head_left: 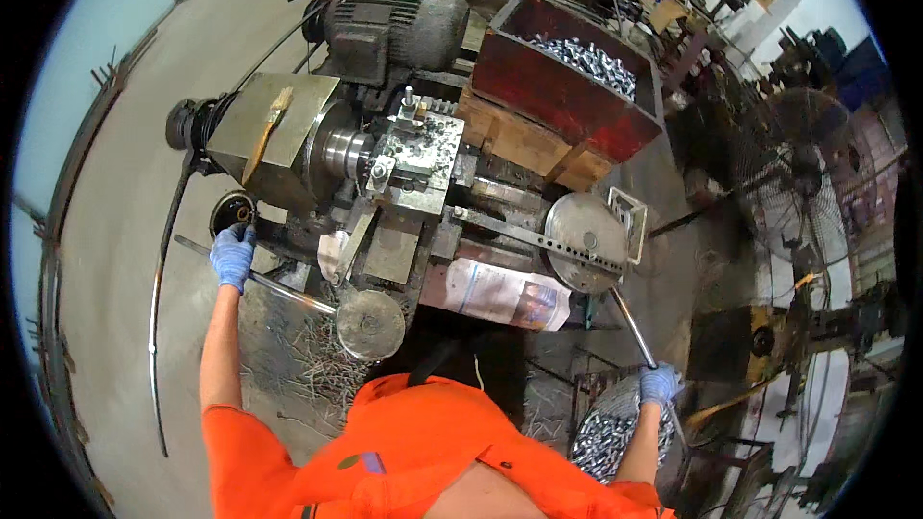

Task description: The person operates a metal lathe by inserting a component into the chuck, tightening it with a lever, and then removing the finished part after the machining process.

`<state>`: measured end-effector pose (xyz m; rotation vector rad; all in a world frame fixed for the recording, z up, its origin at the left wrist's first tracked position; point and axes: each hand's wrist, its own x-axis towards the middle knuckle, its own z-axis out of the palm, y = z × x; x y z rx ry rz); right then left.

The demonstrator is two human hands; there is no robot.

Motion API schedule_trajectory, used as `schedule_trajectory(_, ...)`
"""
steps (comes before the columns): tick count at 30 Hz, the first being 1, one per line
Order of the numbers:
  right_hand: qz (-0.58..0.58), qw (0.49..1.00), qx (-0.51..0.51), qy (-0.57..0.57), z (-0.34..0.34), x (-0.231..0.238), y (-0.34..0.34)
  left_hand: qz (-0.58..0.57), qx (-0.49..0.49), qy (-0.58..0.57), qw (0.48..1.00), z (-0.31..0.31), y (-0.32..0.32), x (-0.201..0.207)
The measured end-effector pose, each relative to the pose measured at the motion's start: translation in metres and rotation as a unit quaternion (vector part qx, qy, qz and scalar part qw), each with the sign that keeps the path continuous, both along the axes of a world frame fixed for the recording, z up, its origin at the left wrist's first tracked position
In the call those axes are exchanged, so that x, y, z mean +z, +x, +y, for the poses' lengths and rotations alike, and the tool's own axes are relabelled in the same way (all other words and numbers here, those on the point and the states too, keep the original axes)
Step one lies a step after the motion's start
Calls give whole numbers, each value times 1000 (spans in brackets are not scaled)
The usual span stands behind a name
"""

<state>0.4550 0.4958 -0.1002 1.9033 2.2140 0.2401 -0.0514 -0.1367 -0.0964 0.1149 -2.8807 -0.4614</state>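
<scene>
A small metal lathe with a spindle (346,154) and a tool-holding block (415,159) stands in front of me. My left hand (233,258), in a blue glove, lies over a long metal rod (293,298). Its curled fingers reach the lower rim of a dark round part (231,211); what they hold is hidden. Further right, my right hand (660,385), also blue-gloved, is closed around a steel lever (632,325). That lever slopes up to a round metal disc (585,238), which a bar with a row of holes (529,233) crosses.
A brush (266,137) lies on the headstock, below an electric motor (389,34). Shiny metal parts fill a red box (558,101) and a basket (615,437) by my right forearm. Metal shavings (303,365) litter the floor. A large fan (788,173) stands at right.
</scene>
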Motion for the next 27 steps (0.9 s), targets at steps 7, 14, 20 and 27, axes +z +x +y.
schedule_trajectory(7,-70,995,26,72,101,34,-102,-13,-3,14,1000,5,0,2)
schedule_trajectory(14,20,982,149,113,73,26,-190,43,-2,384,922,-30,5,-20)
schedule_trajectory(20,226,931,272,92,18,-12,-117,105,168,544,816,-133,17,-101)
schedule_trajectory(27,334,926,144,-99,-23,-45,-58,-154,-139,-162,965,-104,-4,-200)
